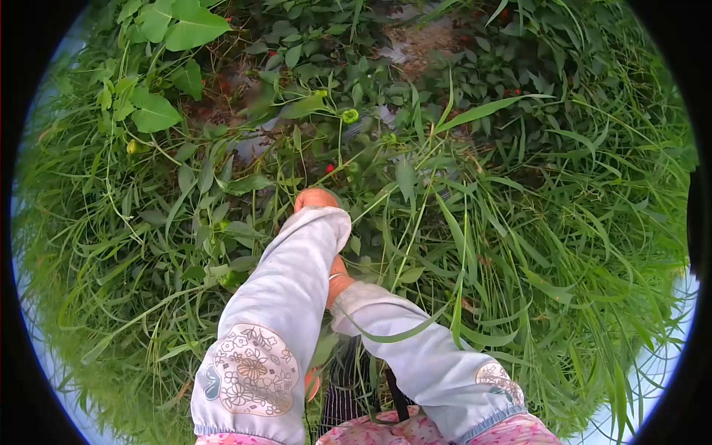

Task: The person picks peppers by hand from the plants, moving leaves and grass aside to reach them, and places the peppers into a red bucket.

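Observation:
Both arms wear pale sleeve covers with a flower print and reach into dense green plants. My left hand (317,199) shows only its back near the wrist; leaves and stems hide its fingers. Just above it hangs a small red pepper (330,169), with a gap between them. My right hand (339,285) is behind and below the left sleeve, with a thin band at the wrist; its fingers are hidden by the sleeve and foliage. Farther up is a curled green pepper (349,116) on a stem. What either hand holds cannot be seen.
Long grass blades (482,113) cross the right side, some over the right sleeve. Broad leaves (155,110) stand at the upper left. A yellowish pepper (133,147) hangs at the left. Strips of plastic sheeting (254,145) show between plants. Striped clothing (347,382) is at the bottom.

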`<state>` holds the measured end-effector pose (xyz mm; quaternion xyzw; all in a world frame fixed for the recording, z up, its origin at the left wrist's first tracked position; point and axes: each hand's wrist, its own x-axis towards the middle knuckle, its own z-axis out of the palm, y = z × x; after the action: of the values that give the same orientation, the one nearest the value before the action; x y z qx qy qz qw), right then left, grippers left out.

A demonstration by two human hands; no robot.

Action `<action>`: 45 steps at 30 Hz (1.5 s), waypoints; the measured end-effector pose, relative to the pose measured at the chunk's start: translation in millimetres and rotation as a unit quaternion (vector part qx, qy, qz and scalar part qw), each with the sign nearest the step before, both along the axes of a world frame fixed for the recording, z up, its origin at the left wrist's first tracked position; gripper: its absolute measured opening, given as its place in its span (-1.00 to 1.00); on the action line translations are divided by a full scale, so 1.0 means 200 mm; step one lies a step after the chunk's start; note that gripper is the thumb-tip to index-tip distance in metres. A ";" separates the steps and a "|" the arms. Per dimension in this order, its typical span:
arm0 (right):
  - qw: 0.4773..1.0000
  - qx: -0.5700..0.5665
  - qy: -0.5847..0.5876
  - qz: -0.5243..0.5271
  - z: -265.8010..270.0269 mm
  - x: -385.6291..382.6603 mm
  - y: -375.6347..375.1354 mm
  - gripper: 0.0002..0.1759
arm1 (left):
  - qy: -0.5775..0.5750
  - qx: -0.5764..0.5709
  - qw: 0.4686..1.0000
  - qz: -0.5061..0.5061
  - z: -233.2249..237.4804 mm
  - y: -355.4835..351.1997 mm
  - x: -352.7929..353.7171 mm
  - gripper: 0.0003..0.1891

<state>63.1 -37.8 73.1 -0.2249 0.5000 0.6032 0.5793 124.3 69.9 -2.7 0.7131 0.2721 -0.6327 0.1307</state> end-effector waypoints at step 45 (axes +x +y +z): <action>0.337 0.162 -0.719 0.585 -0.07 0.47 0.44 -0.64 | -0.630 0.017 0.510 0.585 0.95 0.20 -0.55 -0.62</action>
<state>156.4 50.6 60.0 -0.7083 -0.4774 0.4621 0.2385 14.8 110.0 186.6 0.6055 0.4845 0.2076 0.5963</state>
